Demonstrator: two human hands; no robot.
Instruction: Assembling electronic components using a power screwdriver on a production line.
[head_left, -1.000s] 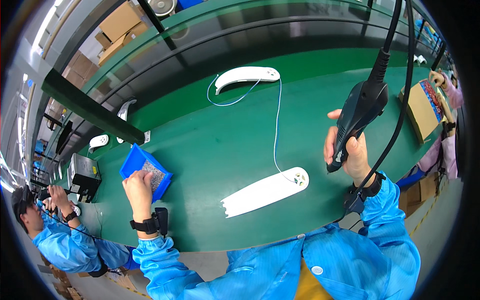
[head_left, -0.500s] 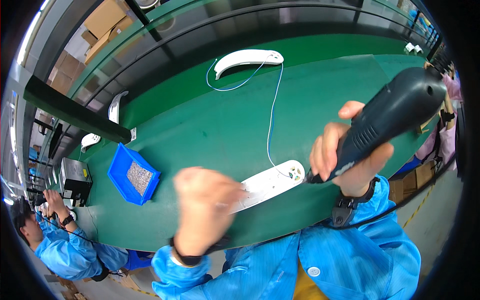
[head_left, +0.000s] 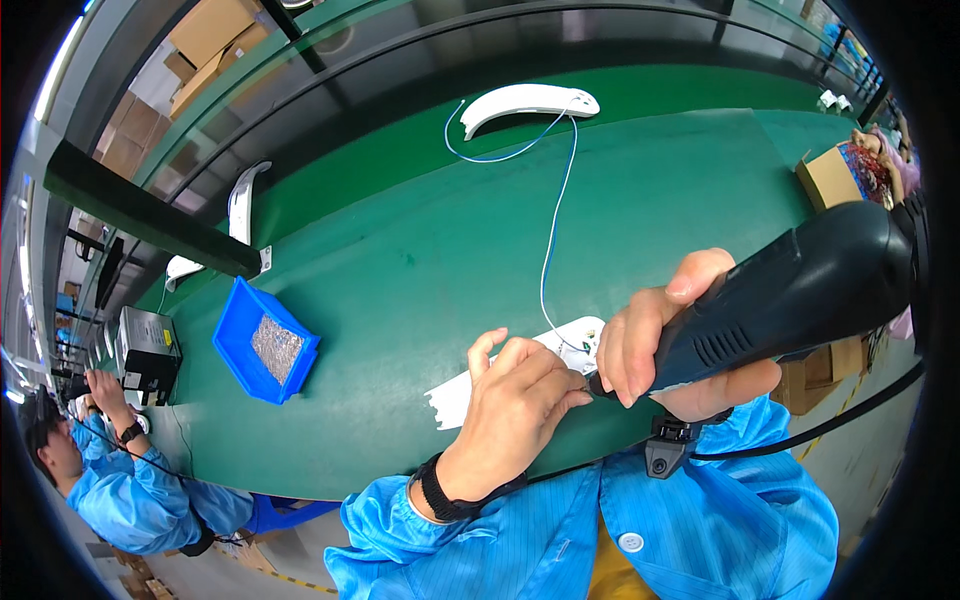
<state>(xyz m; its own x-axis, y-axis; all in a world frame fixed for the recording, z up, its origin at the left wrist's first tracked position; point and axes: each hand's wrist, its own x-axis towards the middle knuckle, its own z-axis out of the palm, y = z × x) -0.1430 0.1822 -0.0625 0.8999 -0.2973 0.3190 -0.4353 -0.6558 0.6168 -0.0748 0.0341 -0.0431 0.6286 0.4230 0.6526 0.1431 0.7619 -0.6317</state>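
My right hand (head_left: 635, 340) is wrapped round a large black electric screwdriver (head_left: 800, 295), its tip pointing left. At that tip, my left hand (head_left: 515, 400) has its thumb and index finger pressed together; whatever they pinch is too small to make out. Beneath both hands lies a long white plastic part (head_left: 452, 398) with a toothed left end, its middle covered by my left hand. From its right end a thin blue-and-white cable (head_left: 552, 230) runs to a second, curved white part (head_left: 530, 98) at the back of the bench.
Left of my hands stands a blue bin (head_left: 235, 345) holding many small metal screws (head_left: 276, 348). A dark post (head_left: 150, 215) slants over the green bench (head_left: 420, 270). At far left a co-worker (head_left: 150, 490) sits near a black-and-silver box (head_left: 150, 355); an open carton (head_left: 830, 178) is at right.
My left hand has moved right, from the white part's left end to the screwdriver tip, fingers now pinched. The screwdriver has tilted flatter, and its rear end sits lower.
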